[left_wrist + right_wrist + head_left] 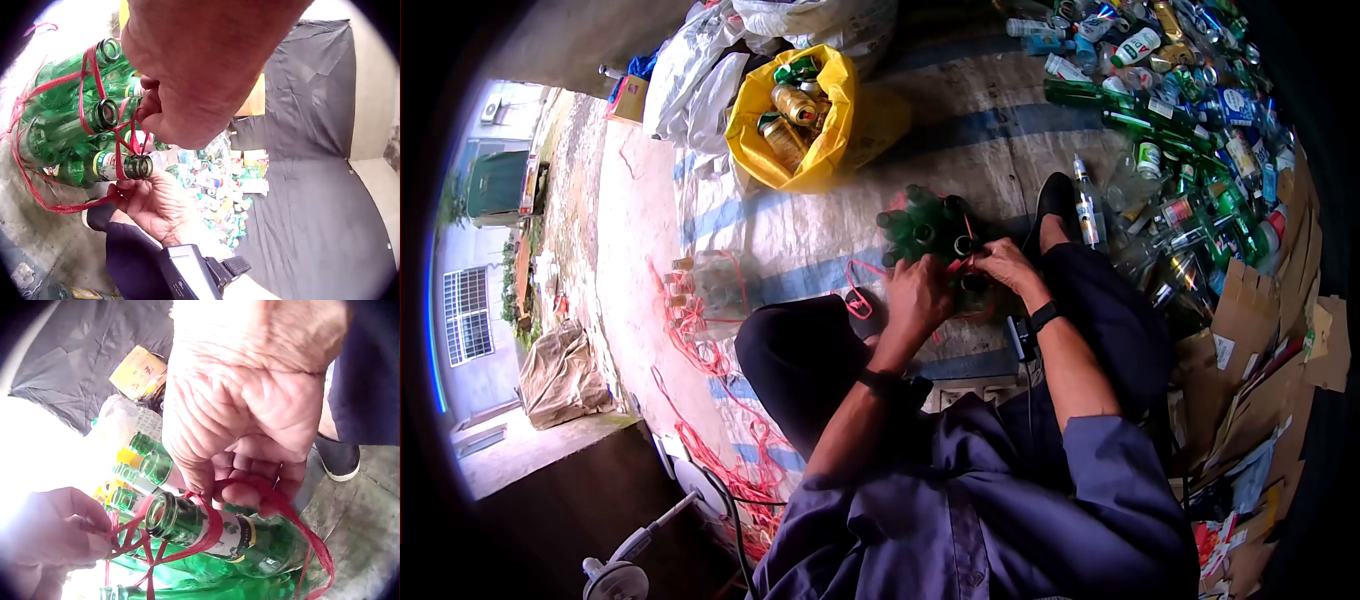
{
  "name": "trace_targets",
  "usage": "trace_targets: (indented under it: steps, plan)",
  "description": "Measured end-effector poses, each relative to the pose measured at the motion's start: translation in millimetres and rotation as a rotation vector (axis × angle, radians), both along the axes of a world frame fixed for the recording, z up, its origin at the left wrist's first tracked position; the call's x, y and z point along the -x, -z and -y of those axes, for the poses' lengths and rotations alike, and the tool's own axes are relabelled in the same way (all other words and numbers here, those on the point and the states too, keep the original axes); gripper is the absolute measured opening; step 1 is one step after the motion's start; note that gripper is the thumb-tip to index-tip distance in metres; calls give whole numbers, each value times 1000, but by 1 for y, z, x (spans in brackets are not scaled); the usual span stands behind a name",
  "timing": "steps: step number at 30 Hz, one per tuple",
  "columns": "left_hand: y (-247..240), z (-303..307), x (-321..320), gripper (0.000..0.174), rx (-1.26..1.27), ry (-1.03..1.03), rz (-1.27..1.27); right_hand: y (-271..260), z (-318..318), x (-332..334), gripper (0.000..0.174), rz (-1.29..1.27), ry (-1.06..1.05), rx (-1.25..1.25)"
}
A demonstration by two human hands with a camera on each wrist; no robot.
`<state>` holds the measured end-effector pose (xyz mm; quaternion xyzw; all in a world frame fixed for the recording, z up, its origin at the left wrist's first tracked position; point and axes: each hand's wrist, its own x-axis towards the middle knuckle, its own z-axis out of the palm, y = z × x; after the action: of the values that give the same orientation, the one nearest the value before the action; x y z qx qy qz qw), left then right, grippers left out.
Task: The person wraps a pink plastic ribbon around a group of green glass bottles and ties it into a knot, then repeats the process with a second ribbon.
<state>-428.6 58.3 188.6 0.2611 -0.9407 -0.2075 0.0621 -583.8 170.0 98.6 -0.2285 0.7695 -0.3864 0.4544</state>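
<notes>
Green glass bottles (922, 222) stand in a bundle between the person's feet, with red plastic twine (81, 119) looped round their necks and sides. The left hand (920, 295) pinches the twine beside the bottle necks; in the left wrist view this hand (194, 75) covers part of the bundle. On the other side, the right hand (1006, 268) has its fingers curled round a strand; the right wrist view shows that hand (244, 425) with twine (265, 490) passing under its thumb and round a labelled bottle neck (187, 522).
A yellow bag (840, 120) of cans stands beyond the bundle, near white bags (690, 80). Loose bottles and cans (1180, 110) are heaped at the right, above flattened cardboard (1250, 320). Clear bottles (718, 290) and tangled twine (685, 330) lie at the left.
</notes>
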Motion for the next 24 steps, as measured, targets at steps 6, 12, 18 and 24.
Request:
trace_targets:
  steps: [6,12,18,24]
  plan:
    - [6,6,0,38,-27,-59,25,10,1,-2,27,-93,-17,50]
    - [2,9,0,31,-155,-72,32,-6,-1,-3,30,-99,-32,90]
    - [3,13,-3,31,-165,-87,38,-20,0,-4,30,-60,-5,78]
    - [12,17,-6,32,-92,-15,-90,-10,-1,-5,29,-112,-17,89]
